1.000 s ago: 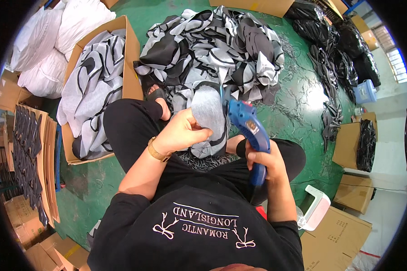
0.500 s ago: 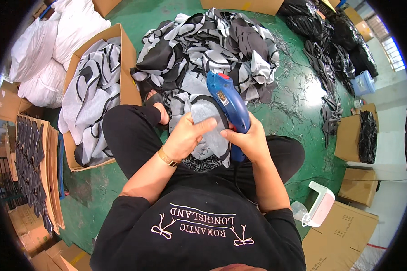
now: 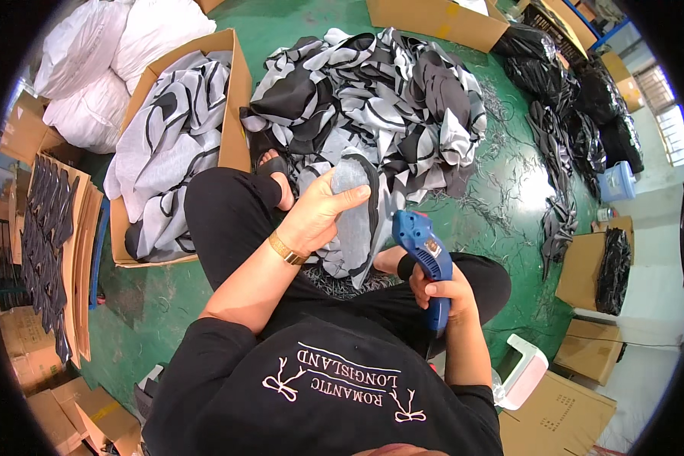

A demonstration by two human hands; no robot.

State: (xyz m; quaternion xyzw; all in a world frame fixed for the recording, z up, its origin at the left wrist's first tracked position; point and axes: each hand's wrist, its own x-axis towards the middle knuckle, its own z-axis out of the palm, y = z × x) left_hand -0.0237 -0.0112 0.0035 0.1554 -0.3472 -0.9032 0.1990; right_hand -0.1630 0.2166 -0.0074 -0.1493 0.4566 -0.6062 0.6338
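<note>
My left hand (image 3: pixel 319 213) grips a rounded grey fabric piece (image 3: pixel 355 235) with a dark edge, thumb on top and fingers partly hidden beneath. The piece hangs between my knees. My right hand (image 3: pixel 442 292) is wrapped round the handle of blue electric scissors (image 3: pixel 431 254) with a red button, held above my right leg. The tool's head points up and away, apart from the fabric. A large heap of grey and black fabric pieces (image 3: pixel 372 106) lies on the floor in front of me.
An open cardboard box (image 3: pixel 239 114) at the left holds similar fabric. White sacks (image 3: pixel 83 114) stand behind it. Thin dark trimmings (image 3: pixel 501 205) litter the green floor (image 3: pixel 148 319). Black plastic bags (image 3: pixel 528 68) lie at the far right; a white-and-pink device (image 3: pixel 526 372) stands near my right elbow.
My right hand has drawn the electric scissors away from the fabric, toward me and to the right. My left hand keeps hold of the fabric piece. The view has shifted slightly.
</note>
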